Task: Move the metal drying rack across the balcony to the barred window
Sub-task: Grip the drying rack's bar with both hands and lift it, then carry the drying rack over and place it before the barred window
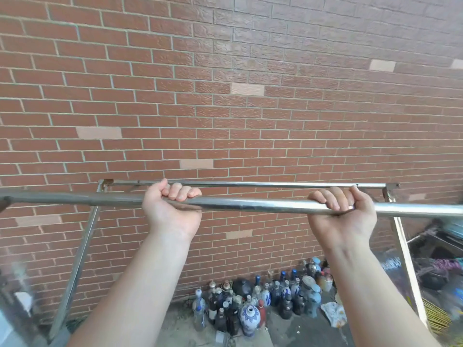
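Observation:
The metal drying rack (pixel 253 204) fills the lower half of the head view. Its thick near top bar runs left to right in front of me, and a thinner far bar sits just behind it. Slanted legs drop at the left and right ends. My left hand (pixel 172 209) grips the near bar from below, fingers curled over the top. Further right on the same bar, my right hand (pixel 343 211) holds it the same way. No barred window shows in this view.
A red brick wall (pixel 225 96) stands close behind the rack. Several glass and ceramic bottles (pixel 263 299) crowd the concrete floor at the wall's base. Blurred clutter and yellow sticks (pixel 436 314) lie at the right. A pale object (pixel 23 300) sits low left.

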`<state>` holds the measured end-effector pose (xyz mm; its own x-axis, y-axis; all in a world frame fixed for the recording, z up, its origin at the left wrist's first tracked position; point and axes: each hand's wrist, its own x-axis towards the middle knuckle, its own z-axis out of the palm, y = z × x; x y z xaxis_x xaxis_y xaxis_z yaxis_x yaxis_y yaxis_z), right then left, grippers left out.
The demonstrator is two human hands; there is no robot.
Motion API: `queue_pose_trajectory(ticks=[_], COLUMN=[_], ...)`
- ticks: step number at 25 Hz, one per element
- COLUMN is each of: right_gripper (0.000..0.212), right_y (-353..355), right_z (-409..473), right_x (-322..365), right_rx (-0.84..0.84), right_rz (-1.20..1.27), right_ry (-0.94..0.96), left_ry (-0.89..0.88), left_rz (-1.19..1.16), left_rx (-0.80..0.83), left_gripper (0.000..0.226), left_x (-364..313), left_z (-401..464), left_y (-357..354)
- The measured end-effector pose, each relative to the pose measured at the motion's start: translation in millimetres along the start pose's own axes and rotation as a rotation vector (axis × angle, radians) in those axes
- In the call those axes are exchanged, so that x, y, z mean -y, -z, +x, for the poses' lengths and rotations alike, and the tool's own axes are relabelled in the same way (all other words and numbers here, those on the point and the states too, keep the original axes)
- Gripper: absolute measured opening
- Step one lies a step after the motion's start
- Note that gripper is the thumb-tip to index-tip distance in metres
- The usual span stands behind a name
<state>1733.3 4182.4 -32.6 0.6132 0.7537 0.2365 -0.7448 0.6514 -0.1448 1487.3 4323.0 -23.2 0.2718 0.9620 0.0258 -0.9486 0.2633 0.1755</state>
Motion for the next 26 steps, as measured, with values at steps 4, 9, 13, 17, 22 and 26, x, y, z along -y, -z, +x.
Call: queue_pose_trajectory(ticks=[4,9,13,17,22,26], right_gripper=[0.033,0.033,0.034,0.032,0.032,0.032], right_y=[-9.6,-37.7,-54.2,-62.9,-86.2,-108.2], right_z=[-4.4,-7.1,-16.2,-43.3,-95.2,-155.6], right_x=[-21.3,-36.0,-45.7,-75.0,-122.9,-149.8], right_rx=[0.069,0.188,0.225,0.223,0.228,0.230], right_rz=[0.000,-0.019,0.020,0.063,0.106,0.112], right_ry=[-0.077,-0.167,-0.253,-0.344,-0.464,-0.548], left_ry=[-0.085,-0.213,-0.306,-0.389,-0.521,-0.601], left_rz=[-0.018,-0.052,-0.049,-0.032,-0.024,-0.017], left_rx=[-0.006,0.019,0.072,0.079,0.052,0.052], left_gripper=[0.032,0.033,0.032,0.031,0.029,0.027], left_x=[-29.3,-60.4,-76.5,-112.3,-172.0,-218.0], left_z=[-15.5,-50.1,-87.7,-128.0,-192.1,-259.6], left_y=[2.1,-8.5,-13.8,-10.8,-12.1,-5.7])
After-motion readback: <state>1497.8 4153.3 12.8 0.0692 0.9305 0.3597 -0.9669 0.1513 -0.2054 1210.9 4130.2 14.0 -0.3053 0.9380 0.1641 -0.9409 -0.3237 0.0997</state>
